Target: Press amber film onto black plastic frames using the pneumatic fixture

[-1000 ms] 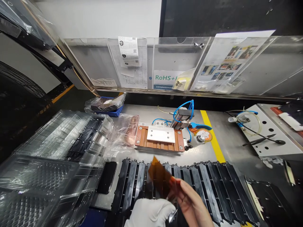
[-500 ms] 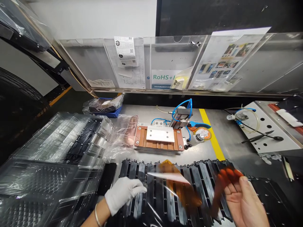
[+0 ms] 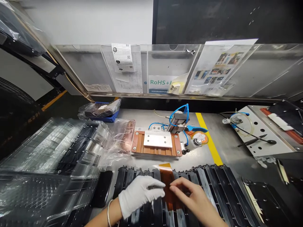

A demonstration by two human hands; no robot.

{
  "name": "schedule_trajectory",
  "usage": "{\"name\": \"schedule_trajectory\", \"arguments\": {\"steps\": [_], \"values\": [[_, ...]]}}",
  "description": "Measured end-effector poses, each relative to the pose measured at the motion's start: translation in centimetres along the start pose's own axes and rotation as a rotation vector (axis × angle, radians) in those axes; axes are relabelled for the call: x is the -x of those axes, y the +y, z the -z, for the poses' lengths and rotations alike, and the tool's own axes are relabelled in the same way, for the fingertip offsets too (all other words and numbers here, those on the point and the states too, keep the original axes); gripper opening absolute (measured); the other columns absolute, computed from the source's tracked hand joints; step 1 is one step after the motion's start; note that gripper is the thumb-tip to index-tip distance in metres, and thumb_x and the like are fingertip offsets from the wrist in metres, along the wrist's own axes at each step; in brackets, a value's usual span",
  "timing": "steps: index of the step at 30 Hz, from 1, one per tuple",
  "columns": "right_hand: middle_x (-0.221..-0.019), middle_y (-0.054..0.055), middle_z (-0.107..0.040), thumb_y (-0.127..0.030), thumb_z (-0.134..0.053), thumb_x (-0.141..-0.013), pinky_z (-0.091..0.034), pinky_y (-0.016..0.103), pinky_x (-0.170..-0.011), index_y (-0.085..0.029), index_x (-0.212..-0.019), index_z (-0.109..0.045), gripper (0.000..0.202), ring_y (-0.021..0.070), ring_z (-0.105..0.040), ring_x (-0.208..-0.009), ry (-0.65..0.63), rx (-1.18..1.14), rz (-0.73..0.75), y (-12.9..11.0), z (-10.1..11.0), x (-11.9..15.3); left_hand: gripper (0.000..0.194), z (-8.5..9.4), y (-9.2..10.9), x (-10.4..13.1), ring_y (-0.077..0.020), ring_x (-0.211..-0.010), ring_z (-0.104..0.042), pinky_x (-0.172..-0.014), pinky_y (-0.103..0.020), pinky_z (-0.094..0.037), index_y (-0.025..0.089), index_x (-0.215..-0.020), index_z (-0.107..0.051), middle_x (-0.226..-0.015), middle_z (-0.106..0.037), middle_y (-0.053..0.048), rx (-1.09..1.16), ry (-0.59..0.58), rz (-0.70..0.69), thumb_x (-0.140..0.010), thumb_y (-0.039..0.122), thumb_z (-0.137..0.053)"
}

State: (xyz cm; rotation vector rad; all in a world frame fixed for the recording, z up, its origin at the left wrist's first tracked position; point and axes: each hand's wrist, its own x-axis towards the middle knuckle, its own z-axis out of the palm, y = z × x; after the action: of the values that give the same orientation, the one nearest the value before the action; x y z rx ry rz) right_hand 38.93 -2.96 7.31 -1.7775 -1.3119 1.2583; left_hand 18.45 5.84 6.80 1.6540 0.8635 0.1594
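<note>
Head view: I judge amber film [image 3: 166,174] light, bendy, slippery; best held by edges. Right hand [image 3: 195,196] pinches it; left hand [image 3: 139,193] beside, grip unclear.

I see even, bright light, glare streaking the clear plastic trays [image 3: 30,186], and stretched, softly blurred left and right edges.

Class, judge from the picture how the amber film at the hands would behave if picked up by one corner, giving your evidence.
The amber film is probably light and floppy, since it looks sheet-thin and the black strips show dimly through it. Its surface looks smooth, so it may be slippery.
</note>
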Motion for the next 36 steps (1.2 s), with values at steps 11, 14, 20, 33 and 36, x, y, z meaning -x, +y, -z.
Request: {"name": "schedule_trajectory", "arguments": {"steps": [11,14,20,33,36], "values": [[-0.068,-0.001,-0.066,-0.06,-0.06,-0.079,-0.047,0.027,-0.067,-0.021,-0.072,-0.065,0.039,0.0177,-0.061,-0.069,-0.037,-0.156,-0.127,2.6,2.4,-3.8,0.022,3.6,-0.4,-2.1,-0.0096,-0.05,-0.048,-0.051,-0.022,-0.04,0.016,-0.072,-0.067,-0.06,-0.06,0.003,0.186,0.257,0.283,-0.073,0.037,-0.06],[-0.067,0.0,-0.065,-0.066,-0.064,-0.073,-0.048,0.028,-0.067,-0.021,-0.072,-0.066,0.044,0.0188,-0.06,-0.069,0.069,-0.38,-0.174,3.9,3.1,-5.1,0.026,5.7,-0.7,-3.3,-0.0078,-0.046,-0.044,-0.049,-0.023,-0.038,0.016,-0.072,-0.063,-0.062,-0.059,0.004,0.271,0.294,0.316,-0.071,0.043,-0.061],[-0.06,-0.004,-0.058,-0.064,-0.068,-0.071,-0.042,0.024,-0.058,-0.021,-0.069,-0.065,0.043,0.0125,-0.049,-0.058,0.128,-0.558,-0.27,4.8,2.7,-8.5,0.031,7.9,-1.7,-6.5,-0.0067,-0.043,-0.043,-0.045,-0.022,-0.033,0.016,-0.069,-0.06,-0.06,-0.06,0.004,0.317,0.243,0.325,-0.074,0.047,-0.061],[-0.042,-0.011,-0.039,-0.052,-0.066,-0.067,-0.021,0.02,-0.038,-0.021,-0.056,-0.049,0.037,0.0049,-0.031,-0.035,0.202,-0.422,-0.404,4.8,3.7,-17.9,0.025,11.3,-5.2,-14.6,-0.0067,-0.035,-0.033,-0.038,-0.019,-0.023,0.02,-0.068,-0.049,-0.043,-0.053,0.008,0.104,0.211,0.44,-0.079,0.041,-0.056],[-0.043,-0.01,-0.041,-0.052,-0.067,-0.066,-0.021,0.02,-0.038,-0.021,-0.056,-0.049,0.037,0.0042,-0.031,-0.034,0.19,-0.407,-0.412,5.0,3.8,-18.4,0.026,11.3,-5.4,-14.8,-0.0068,-0.034,-0.032,-0.036,-0.019,-0.022,0.02,-0.069,-0.048,-0.042,-0.052,0.008,0.077,0.22,0.476,-0.079,0.043,-0.056]]}}
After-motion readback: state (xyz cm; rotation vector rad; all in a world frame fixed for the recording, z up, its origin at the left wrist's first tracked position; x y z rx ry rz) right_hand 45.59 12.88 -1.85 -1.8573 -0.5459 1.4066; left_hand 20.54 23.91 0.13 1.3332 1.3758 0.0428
